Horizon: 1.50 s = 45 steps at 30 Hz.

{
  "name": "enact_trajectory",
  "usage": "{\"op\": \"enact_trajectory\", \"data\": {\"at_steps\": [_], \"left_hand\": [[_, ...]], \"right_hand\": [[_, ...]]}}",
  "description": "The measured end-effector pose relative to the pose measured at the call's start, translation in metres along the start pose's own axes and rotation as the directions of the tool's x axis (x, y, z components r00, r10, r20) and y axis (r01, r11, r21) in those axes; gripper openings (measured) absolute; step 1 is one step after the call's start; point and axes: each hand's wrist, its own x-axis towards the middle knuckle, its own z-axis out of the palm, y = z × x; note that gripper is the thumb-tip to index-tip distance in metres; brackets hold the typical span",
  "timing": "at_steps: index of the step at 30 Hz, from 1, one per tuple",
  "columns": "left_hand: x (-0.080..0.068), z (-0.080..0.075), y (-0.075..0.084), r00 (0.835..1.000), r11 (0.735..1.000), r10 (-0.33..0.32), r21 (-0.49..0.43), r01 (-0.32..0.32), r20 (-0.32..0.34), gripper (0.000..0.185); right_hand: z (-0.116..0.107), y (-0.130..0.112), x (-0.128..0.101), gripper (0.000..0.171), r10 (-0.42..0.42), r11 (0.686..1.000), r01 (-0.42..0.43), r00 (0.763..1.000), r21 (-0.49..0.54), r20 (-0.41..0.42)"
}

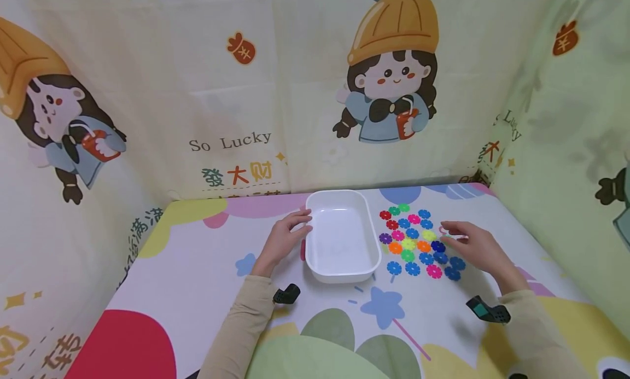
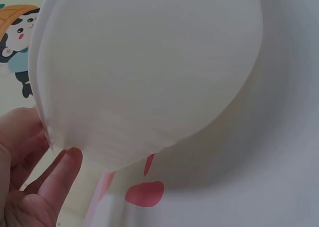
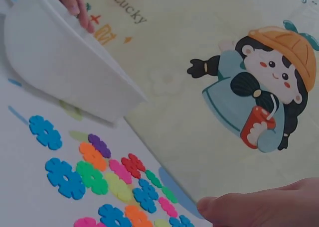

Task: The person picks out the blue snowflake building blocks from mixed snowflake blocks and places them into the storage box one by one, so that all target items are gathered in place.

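Observation:
My left hand (image 1: 287,235) rests at the left side of a deep white plastic tub (image 1: 366,264). In the left wrist view, its fingers (image 2: 22,125) are at the rim and another digit lies against the tub's outer wall (image 2: 149,77). The tub's inside shows bare in the head view. My right hand (image 1: 472,246) is at the right edge of a spread of colourful flower-shaped plastic discs (image 1: 412,233), thumb and forefinger apart. Close below its fingertips lies a dark blue disc (image 1: 438,246). In the right wrist view, only part of the hand (image 3: 259,207) shows, at the lower right.
A patterned cloth (image 1: 206,280) covers the table. Behind it hangs a printed curtain (image 1: 305,94), with more curtain at both sides. The discs lie flat right of the tub, in blue, pink, orange, green, yellow, red and purple. A black wrist device (image 1: 488,310) shows near the right sleeve.

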Motion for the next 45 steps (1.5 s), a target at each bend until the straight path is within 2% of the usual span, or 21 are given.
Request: {"op": "enact_trajectory", "data": {"at_steps": [11, 18, 26, 34, 45], "left_hand": [[-0.001, 0.0, -0.002, 1.0, 1.0, -0.01, -0.026, 0.011, 0.012, 0.034], [0.0, 0.001, -0.002, 1.0, 1.0, -0.006, -0.016, 0.006, 0.012, 0.036], [0.0, 0.0, -0.003, 1.0, 0.999, 0.004, -0.052, -0.003, 0.019, 0.037], [0.0, 0.0, -0.002, 0.999, 0.999, -0.036, -0.032, 0.036, 0.013, 0.035], [-0.001, -0.001, -0.001, 1.0, 0.999, -0.018, -0.029, 0.018, 0.019, 0.036]], "right_hand": [[-0.005, 0.032, -0.03, 0.047, -0.023, 0.999, 0.026, 0.995, -0.026, 0.097], [-0.003, 0.044, -0.039, 0.048, -0.022, 1.0, 0.024, 0.99, -0.013, 0.141], [0.001, 0.047, -0.038, 0.045, -0.062, 0.996, 0.068, 0.992, -0.051, 0.114], [0.003, 0.048, -0.035, 0.04, -0.097, 0.993, 0.104, 0.988, -0.059, 0.123], [0.005, 0.048, -0.034, 0.034, -0.103, 0.992, 0.11, 0.989, -0.068, 0.102]]}}
